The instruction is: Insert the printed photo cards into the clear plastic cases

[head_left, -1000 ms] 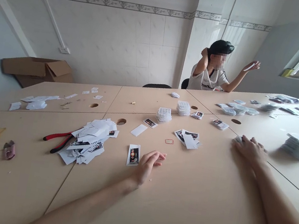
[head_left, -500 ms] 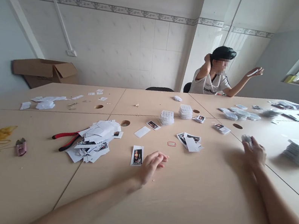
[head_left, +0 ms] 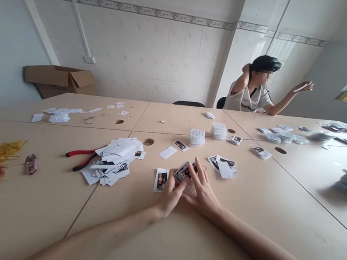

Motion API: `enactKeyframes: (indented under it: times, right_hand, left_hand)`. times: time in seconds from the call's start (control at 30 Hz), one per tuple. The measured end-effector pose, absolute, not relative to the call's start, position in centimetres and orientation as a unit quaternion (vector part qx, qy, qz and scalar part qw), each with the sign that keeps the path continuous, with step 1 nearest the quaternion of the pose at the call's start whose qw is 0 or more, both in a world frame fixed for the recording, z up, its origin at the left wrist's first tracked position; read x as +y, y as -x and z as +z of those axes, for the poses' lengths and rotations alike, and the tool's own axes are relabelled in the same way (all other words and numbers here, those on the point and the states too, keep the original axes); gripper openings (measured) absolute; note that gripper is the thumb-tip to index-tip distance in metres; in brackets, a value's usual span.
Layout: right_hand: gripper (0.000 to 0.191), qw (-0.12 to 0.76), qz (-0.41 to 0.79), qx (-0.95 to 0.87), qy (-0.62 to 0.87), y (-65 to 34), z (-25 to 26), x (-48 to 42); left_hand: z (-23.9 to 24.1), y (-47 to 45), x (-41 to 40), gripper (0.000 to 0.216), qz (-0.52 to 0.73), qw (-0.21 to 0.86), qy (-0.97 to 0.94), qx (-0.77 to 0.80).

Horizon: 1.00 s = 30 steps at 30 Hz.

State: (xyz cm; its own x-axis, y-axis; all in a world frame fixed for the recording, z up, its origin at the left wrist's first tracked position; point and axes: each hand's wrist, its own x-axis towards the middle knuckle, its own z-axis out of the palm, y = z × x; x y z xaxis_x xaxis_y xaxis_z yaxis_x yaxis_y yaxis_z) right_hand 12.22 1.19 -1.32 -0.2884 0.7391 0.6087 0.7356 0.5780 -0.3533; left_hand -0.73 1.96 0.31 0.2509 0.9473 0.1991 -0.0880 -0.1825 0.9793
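Left hand: grasping card pack, right of paper pile
Right hand: touching that card pack (whether gripping, I cannot tell)
Pliers: left of the paper pile

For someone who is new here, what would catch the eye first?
Probably the left hand and right hand, meeting at a printed item in the centre. Then the paper heap left of them, beside red-handled pliers. Beyond the table, a person in white sits.
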Motion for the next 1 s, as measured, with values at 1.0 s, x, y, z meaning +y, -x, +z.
enactKeyframes:
  times: [1.0]
  right_hand:
    - [0.093, 0.409, 0.165, -0.753, 0.489, -11.0, -1.1, 0.3]
  left_hand:
    - [1.1, -0.1, 1.6, 0.033, 0.432, 0.400, -0.701, 0.403]
